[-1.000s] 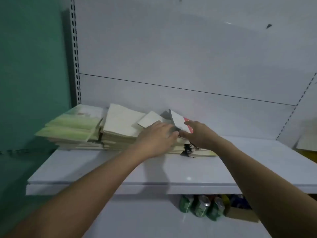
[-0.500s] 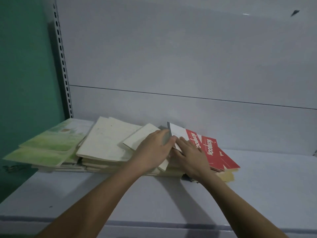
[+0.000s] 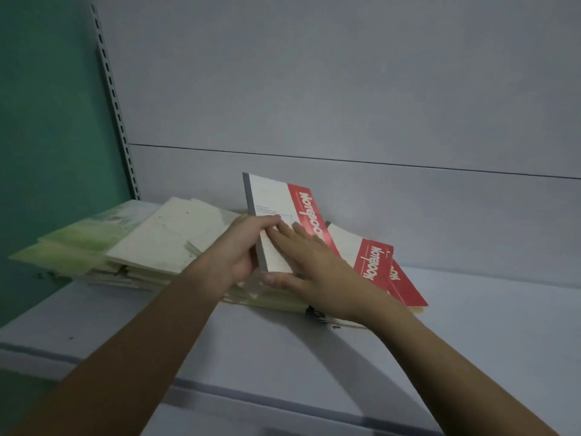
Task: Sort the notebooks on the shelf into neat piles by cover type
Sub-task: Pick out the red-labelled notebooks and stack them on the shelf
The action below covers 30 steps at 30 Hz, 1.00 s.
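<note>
Gripping the grey spine edge of a raised red-and-white notebook [image 3: 276,212], the left hand [image 3: 240,250] curls round it while the right hand [image 3: 309,262] lies flat-fingered on its cover, thumb under the near edge. "Notebook" runs in white down the red band (upside down from here) — same word on two more red-banded notebooks [image 3: 374,262] lying just right. Left sit a cream pile [image 3: 166,240] and a green-covered pile [image 3: 78,243] — all on the white shelf [image 3: 283,357]
</note>
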{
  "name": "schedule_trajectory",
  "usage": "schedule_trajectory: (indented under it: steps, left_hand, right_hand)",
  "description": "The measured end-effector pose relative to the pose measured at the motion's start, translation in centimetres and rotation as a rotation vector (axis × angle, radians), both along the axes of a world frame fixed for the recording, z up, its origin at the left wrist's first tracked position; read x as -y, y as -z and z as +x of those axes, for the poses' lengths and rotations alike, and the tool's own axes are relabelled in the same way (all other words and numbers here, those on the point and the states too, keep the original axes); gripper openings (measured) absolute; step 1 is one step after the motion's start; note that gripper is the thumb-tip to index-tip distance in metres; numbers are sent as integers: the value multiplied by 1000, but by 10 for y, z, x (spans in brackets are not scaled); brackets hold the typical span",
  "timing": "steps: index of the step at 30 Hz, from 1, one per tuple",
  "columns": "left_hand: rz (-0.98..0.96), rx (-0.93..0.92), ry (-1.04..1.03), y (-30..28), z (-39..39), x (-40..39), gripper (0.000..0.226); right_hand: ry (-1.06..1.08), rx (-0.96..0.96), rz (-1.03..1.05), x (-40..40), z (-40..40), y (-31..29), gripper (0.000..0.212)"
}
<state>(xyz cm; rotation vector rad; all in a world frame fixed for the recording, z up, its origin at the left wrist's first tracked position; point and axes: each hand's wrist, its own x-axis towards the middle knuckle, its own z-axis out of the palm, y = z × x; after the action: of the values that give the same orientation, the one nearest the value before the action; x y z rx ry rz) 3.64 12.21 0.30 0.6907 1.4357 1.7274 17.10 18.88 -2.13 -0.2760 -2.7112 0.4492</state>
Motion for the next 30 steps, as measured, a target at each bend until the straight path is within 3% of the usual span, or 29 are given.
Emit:
schedule_trajectory:
  steps: [2,4,8,11,16,21,23,25,27,30]
  left_hand:
    - [48,-81,-55,4,-4,4,28]
    - [97,-107,-89,2,-11,11,28]
    - [113,-61,-176,-10,-36,19,31]
    - [88,-93,-170,-12,-49,21,38]
    - [40,-153,-93,-2,-56,33,44]
    - [-21,-172,-51,5,-45,38,45]
    - [-30,-115,-18,5,-38,34,40]
    - [-70,11,9,-1,-33,32,34]
    - [-107,90,83,-3,-32,30,45]
    - [-37,-39,83,7,-34,29,32]
  right_hand:
    - [-9,-105,-225,-8,9,1,75]
    - [126,-187,-260,-17,19,2,77]
    - [366,209,38,-32,33,18,87]
    - [351,300,118,-28,38,32,72]
    - [341,119,-29,-30,47,30,45]
    - [428,-368,-284,-24,29,8,38]
    - [398,-416,-193,-9,20,-6,35]
    - [345,-275,44,10,13,-9,43]
    - [276,-72,226,29,6,-5,47]
    - [139,82,221,40,0,5,57]
